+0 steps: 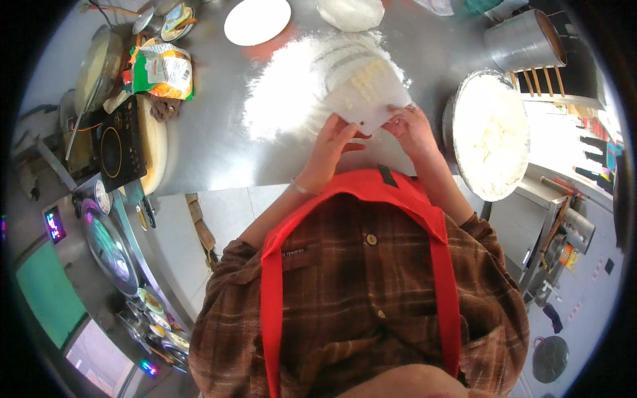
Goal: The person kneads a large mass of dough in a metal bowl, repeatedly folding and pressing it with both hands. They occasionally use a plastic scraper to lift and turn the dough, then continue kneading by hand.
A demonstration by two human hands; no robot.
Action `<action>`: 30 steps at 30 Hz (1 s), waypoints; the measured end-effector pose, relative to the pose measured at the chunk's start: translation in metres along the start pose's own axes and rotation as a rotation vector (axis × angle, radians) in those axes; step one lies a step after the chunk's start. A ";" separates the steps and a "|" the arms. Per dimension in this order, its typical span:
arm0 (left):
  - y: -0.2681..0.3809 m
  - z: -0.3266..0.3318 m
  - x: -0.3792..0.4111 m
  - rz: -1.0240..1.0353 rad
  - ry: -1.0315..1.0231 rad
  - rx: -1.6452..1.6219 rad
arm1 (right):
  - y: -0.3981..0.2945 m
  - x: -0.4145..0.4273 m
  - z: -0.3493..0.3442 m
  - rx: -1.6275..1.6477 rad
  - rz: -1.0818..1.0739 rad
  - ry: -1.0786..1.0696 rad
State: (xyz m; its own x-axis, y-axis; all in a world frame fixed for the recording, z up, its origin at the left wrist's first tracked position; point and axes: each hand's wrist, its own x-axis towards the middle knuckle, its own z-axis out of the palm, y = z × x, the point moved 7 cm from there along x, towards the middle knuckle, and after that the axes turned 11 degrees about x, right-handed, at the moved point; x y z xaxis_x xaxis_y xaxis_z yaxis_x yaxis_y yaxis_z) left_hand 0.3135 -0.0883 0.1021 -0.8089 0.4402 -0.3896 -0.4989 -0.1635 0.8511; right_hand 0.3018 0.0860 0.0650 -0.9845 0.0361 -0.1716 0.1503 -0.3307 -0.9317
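My left hand (331,147) grips the near left edge of a thin white plastic sheet (343,97), its thumb on top. Beneath the sheet, some of this hand's fingers show. At the near right edge, my right hand (410,130) pinches the same sheet between thumb and fingers. The sheet has a small hole near its front corner. Pale yellow pieces (368,79), perhaps dough, lie on or show through its far part. Both hands are over the front of a steel table (209,149), where white flour (281,94) is spread.
A large bowl of white flour or dough (490,134) stands right, before a metal pot (520,40). At the back are a white disc (257,21) and a dough mound (351,14). Left stand a printed food bag (166,72), an induction cooker (119,142) and knives (144,214).
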 end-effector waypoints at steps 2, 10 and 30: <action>-0.001 -0.018 0.001 0.002 0.100 -0.065 | -0.009 0.004 0.043 0.075 0.209 0.018; -0.006 -0.092 0.005 0.023 0.350 -0.120 | -0.051 0.091 0.030 -0.201 0.176 0.041; -0.015 -0.127 0.006 -0.155 0.715 -0.227 | 0.093 0.400 -0.022 -2.055 -0.384 -0.334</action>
State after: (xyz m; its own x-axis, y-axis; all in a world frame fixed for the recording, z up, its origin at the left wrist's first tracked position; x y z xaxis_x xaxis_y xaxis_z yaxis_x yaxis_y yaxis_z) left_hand 0.2767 -0.1951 0.0420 -0.6902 -0.1930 -0.6974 -0.6122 -0.3581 0.7049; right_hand -0.0762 0.0905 -0.0978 -0.9228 -0.3720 -0.1001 -0.3828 0.9146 0.1302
